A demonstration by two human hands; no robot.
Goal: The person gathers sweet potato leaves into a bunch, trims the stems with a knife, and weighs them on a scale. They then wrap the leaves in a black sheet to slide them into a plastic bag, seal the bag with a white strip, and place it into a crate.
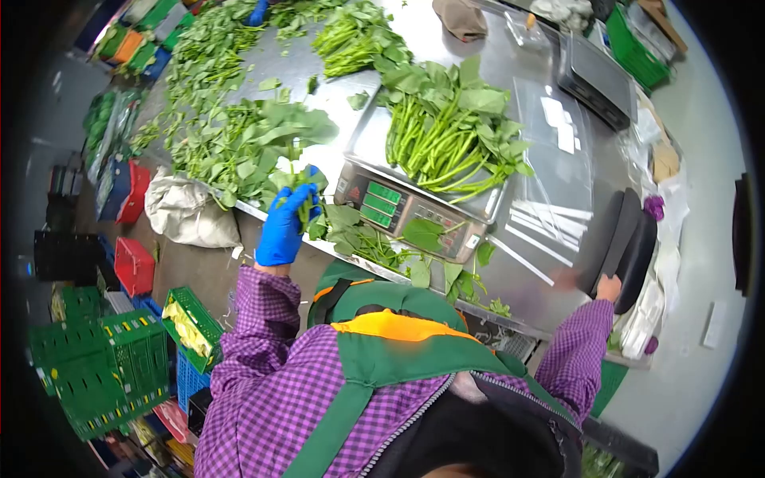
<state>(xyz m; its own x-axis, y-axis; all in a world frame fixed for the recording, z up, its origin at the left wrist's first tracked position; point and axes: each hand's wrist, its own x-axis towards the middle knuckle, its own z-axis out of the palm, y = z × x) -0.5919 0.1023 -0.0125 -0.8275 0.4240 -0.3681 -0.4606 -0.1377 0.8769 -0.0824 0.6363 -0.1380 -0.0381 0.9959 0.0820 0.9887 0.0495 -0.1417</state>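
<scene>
My left hand [283, 226], in a blue glove, is closed around the stems of some leafy greens [293, 177] at the table's near edge. Their broad leaves overlap the heap of loose greens [231, 151] behind. A digital scale [381, 204] with lit green readouts stands just right of that hand, and a large bunch of greens [446, 131] lies on its pan. Far to the right, my bare right hand [609, 288] is closed at the near end of a long black device [631, 253] with a rounded body.
White strips [546, 231] and clear plastic bags [558, 143] lie right of the scale. Another bunch of greens [351, 40] is farther back. Green crates [103, 366] and a white sack [187, 211] stand at the left. A co-worker's blue glove [257, 13] shows at the top.
</scene>
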